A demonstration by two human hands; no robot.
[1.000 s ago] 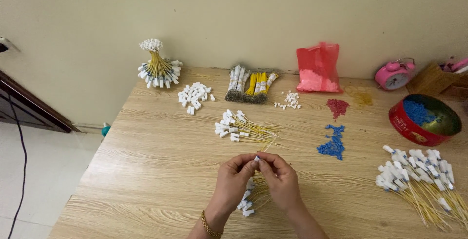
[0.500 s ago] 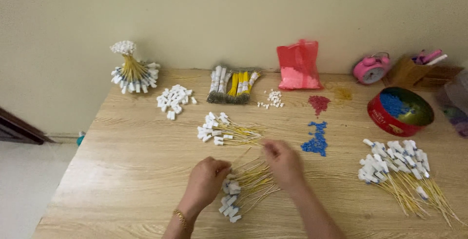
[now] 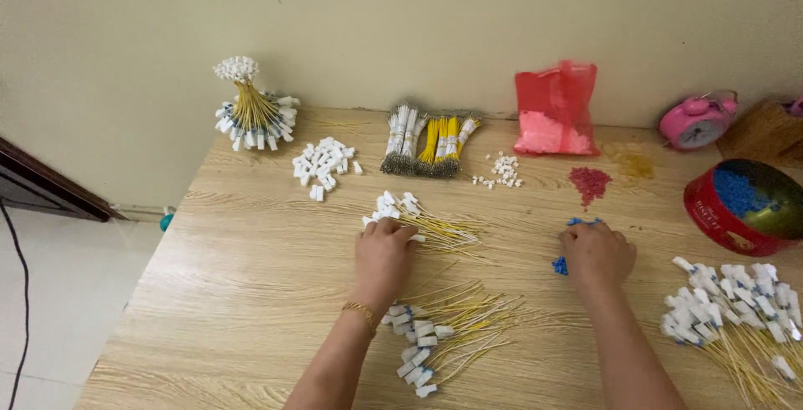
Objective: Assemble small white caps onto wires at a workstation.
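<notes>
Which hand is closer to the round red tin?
Right. The right hand rests on the blue bits beside the red tin; the left hand is much farther away, on yellow wires.

A single head-mounted camera supplies the only view. It looks forward and steeply downward from above the near edge of the light wood-grain table (image 3: 251,293), facing the plain beige wall (image 3: 401,17) that runs along the table's far edge. The range is close: both forearms enter from the bottom edge, with the left hand (image 3: 383,253) and the right hand (image 3: 597,253) near the frame's centre. The table fills most of the frame; its left edge and a strip of pale tiled floor (image 3: 58,293) appear at left, while its right side runs out of frame. No second view overlaps this one.
</notes>
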